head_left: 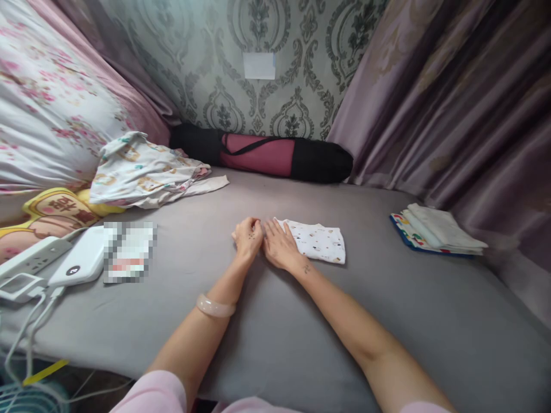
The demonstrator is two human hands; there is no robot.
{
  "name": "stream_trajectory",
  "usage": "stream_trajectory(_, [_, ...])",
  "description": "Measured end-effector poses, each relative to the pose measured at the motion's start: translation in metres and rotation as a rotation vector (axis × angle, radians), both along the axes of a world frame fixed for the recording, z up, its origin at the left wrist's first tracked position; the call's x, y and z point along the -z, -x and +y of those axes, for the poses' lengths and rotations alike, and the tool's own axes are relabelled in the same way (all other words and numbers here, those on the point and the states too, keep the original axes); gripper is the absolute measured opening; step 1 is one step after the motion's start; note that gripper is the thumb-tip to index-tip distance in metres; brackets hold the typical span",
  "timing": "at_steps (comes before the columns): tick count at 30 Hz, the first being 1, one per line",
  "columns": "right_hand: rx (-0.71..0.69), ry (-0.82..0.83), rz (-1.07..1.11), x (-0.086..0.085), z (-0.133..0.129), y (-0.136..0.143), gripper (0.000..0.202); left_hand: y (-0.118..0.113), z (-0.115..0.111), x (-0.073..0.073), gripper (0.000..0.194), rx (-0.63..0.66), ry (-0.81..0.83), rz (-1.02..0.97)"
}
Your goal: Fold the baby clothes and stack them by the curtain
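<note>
A small folded white cloth with a scattered print [323,244], perhaps a garment, lies on the grey bed sheet [275,332]. Flat over its left end rests my right hand [279,245], with fingers stretched out. My left hand [248,238] is closed beside the right fingertips, its fingers curled under toward the sheet. Whatever those fingers may pinch is hidden from view. The cloth's left edge is covered by the right hand.
Left are a crumpled printed cloth [144,172], a yellow cushion [60,209], a power strip [37,258], a white power bank [84,255] and cables. A black-and-maroon bag [262,155] lies along the wall. Folded cloths [443,226] are stacked at right.
</note>
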State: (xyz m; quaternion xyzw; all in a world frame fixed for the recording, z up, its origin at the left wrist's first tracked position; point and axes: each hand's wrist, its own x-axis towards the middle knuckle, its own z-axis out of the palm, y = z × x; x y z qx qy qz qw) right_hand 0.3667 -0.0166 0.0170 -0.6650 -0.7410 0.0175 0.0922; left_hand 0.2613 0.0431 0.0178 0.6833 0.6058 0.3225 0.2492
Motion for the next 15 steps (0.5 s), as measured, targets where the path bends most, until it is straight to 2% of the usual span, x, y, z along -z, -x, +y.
stream_trajectory(4, [-0.005, 0.035, 0.000, 0.008, 0.000, 0.008, 0.056, 0.001, 0.003, 0.003, 0.028, -0.018, -0.007, -0.034])
stream_trajectory(8, [-0.029, 0.073, 0.080, 0.004, 0.000, 0.004, 0.058, -0.001, 0.003, 0.005, 0.027, 0.019, -0.015, -0.047])
stream_trajectory(12, [-0.059, 0.088, 0.190, -0.010, -0.007, -0.014, 0.060, -0.003, 0.001, 0.004, 0.025, 0.056, -0.054, -0.009])
stream_trajectory(15, [0.053, 0.052, 0.177, -0.017, -0.018, -0.037, 0.060, -0.005, -0.003, 0.006, 0.024, 0.115, -0.165, 0.088])
